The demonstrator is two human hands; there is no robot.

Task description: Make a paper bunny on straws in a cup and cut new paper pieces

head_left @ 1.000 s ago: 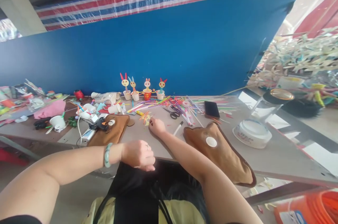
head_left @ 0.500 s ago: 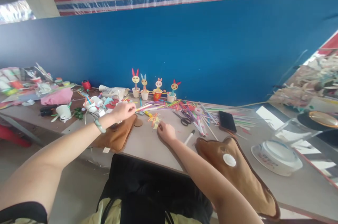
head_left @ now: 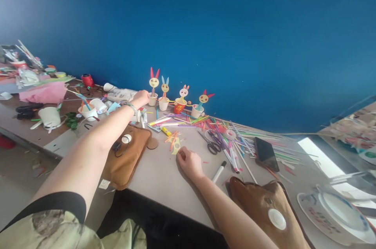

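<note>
My left hand (head_left: 141,98) is stretched to the back of the table, against the left side of the leftmost paper cup (head_left: 152,100). Its fingertips are hidden, so a grip on the cup cannot be told. Out of that cup rises a pale rabbit face with red ears (head_left: 154,82). Beside it stand similar rabbit figures, one in a red cup (head_left: 179,106). My right hand (head_left: 189,161) rests on the table with curled fingers; what they hold, if anything, is hidden. Just left of it lie a cut yellow paper scrap (head_left: 176,148) and orange strips (head_left: 172,137).
Scissors (head_left: 214,147), a marker (head_left: 219,171), a black phone (head_left: 266,154) and many coloured sticks lie to the right. Brown plush pouches (head_left: 126,161) flank the hands. More cups (head_left: 49,118) and pink paper (head_left: 44,93) are at left. A blue partition (head_left: 223,45) stands behind.
My left hand has reached farther back, from over the left pouch to the leftmost cup. My right hand has stayed by the yellow scrap. The view has tilted down and come closer.
</note>
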